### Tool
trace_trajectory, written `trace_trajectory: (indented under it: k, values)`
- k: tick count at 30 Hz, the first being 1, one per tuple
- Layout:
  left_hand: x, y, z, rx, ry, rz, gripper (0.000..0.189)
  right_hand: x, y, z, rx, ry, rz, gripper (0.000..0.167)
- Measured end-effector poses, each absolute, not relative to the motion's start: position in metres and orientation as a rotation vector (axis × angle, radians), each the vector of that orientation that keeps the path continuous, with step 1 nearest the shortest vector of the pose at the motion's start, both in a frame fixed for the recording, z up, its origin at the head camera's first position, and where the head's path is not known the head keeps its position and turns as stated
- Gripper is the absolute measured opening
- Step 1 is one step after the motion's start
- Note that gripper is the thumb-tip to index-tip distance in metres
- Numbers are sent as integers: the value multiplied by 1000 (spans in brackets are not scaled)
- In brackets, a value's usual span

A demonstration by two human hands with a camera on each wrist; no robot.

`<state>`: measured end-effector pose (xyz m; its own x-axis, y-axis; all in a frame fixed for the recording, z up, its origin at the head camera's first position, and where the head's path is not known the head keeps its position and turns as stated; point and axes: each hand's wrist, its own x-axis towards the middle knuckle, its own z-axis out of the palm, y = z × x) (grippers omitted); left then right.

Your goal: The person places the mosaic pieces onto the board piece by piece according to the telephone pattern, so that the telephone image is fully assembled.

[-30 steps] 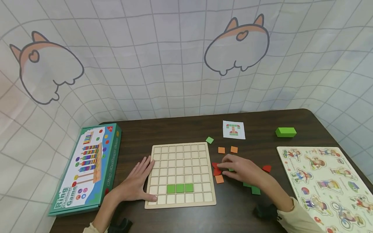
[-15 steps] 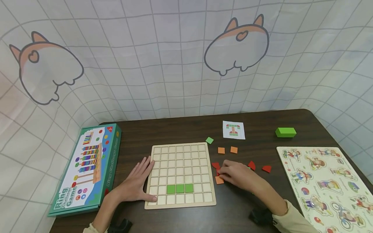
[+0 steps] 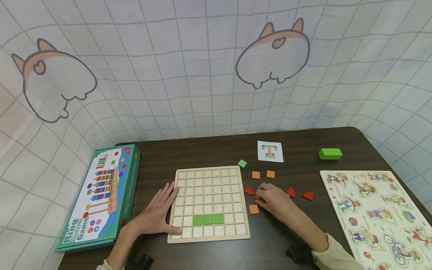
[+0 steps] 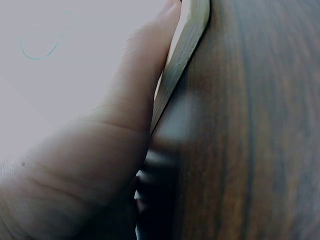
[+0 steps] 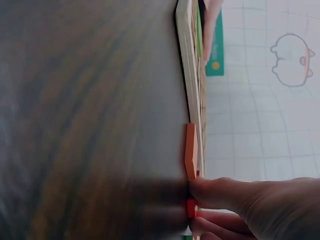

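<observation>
On the board: three green squares set, orange squares left. Right hand pinches red piece; left hand uncurled.

High head view facing forward and down, close wrist views, board in all

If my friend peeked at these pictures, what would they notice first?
Probably the two big cartoon animals high on the backdrop. Next, perhaps, the three green squares in a row low on the wooden board, with the left hand at its left edge. To the board's right, the right hand pinches a red piece.
</observation>
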<state>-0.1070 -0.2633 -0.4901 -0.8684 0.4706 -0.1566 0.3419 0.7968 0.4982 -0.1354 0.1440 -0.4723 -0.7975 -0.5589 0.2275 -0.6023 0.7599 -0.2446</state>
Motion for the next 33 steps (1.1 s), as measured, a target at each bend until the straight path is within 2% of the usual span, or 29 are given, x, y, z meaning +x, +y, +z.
trace_trajectory:
  k: [6, 10, 19, 23, 27, 33]
  values:
    - [-107, -263, -492, 625, 2722, 672, 128, -139, 144, -472, 918, -2796, 473, 23]
    - [-107, -264, -493, 636, 2717, 677, 128, -139, 141, -466, 933, -2744, 585, 17]
    - [-107, -264, -490, 639, 2710, 696, 128, -132, 91, -459, 1351, -2561, 892, 18]
    - [-108, -263, -490, 639, 2713, 689, 128, -133, 69, -462, 1454, -2551, 942, 13]
    - [-109, -263, -490, 635, 2718, 673, 128, -136, 56, -465, 1436, -2560, 987, 5]
    - [-108, -264, -490, 631, 2709, 690, 128, -134, 47, -469, 1327, -2635, 980, 5]
